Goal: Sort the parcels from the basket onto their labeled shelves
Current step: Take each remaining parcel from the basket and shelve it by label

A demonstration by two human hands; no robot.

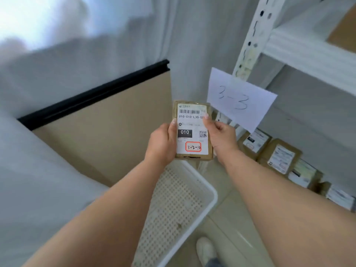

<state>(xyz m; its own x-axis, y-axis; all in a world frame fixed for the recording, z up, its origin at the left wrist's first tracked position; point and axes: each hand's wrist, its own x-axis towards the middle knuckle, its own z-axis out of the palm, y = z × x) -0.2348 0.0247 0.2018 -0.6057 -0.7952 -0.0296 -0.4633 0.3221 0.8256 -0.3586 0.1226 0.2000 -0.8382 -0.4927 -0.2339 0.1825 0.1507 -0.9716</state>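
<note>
Brown parcel marked 3-2-10, gripped by left hand and right hand at its sides, held above white basket, beside shelf sign reading 3-3.

Non-task items I see on my feed: one tan panel with a black top edge, leaning at left; pale grey curtain hanging behind it; beige tiled floor; one white shoe, bottom centre, beside a denim cuff.
</note>
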